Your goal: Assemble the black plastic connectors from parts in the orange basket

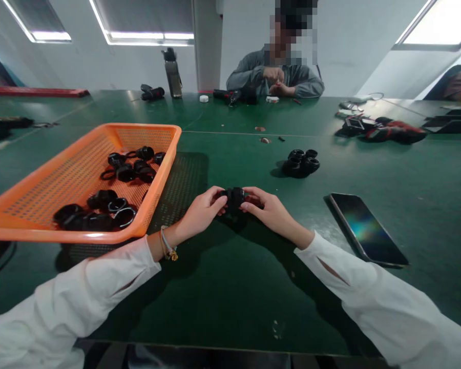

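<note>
Both hands, left hand point(203, 209) and right hand point(267, 207), pinch one small black threaded fitting point(234, 197) between them; looks light, rigid; best gripped at its ends.

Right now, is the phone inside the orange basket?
No, the phone lies on the green table, right of the hands and apart from the basket.
</note>
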### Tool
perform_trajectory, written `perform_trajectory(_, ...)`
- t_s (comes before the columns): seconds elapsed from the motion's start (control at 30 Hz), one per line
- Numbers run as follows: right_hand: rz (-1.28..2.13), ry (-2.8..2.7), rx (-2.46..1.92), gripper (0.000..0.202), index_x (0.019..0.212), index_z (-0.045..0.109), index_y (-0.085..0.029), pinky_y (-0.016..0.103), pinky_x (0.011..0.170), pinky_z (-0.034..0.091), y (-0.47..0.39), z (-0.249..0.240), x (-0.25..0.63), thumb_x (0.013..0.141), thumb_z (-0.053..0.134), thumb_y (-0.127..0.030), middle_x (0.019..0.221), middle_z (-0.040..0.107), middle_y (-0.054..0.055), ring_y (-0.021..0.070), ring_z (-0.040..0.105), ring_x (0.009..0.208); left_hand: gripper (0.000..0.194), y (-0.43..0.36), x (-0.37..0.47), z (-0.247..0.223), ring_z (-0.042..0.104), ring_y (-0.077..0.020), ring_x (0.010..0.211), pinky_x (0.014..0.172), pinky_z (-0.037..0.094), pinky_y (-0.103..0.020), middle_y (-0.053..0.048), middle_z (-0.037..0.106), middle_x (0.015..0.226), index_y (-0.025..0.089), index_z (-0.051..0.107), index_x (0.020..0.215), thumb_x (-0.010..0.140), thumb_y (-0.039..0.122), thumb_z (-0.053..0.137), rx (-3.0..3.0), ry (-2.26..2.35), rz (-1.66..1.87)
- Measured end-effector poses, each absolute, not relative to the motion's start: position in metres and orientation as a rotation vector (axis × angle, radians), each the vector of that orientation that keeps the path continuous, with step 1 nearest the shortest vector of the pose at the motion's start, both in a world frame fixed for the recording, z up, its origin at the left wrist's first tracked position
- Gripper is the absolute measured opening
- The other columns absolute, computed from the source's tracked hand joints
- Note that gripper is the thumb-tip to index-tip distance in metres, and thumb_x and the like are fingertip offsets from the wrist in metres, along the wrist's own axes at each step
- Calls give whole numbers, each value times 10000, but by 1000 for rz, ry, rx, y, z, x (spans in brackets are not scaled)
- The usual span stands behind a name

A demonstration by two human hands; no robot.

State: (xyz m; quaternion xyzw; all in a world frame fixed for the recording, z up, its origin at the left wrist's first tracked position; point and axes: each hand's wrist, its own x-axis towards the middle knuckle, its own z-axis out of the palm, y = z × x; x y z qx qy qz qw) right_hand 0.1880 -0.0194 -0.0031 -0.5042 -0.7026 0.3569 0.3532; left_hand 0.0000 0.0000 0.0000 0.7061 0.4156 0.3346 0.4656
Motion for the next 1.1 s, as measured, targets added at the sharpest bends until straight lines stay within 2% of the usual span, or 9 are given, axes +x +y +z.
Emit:
perform_trajectory(0.83, 952, -1815, -1288, 326, 1071, 522, -184, 361, 723, 504, -21, -3, 189, 764, 545, -290, 824, 657, 42, 199, 633, 784, 204, 2, 1, -5, 561, -135, 631, 599, 452, -263, 12, 546, 678, 160, 497, 942, 823, 310, 426, 1818, 1034, 796)
perform_trajectory(1.1, 959, -1811, -1248, 343, 1093, 468, -197, 309, 644, 453, -23, -2, 189, 769, 533, -289, 744, 627, -1, 157, 593, 674, 202, 2, 2, -3, 553, -127, 627, 583, 446, -250, 14, 541, 681, 156, 489, 953, 829, 297, 416, 1833, 1027, 788)
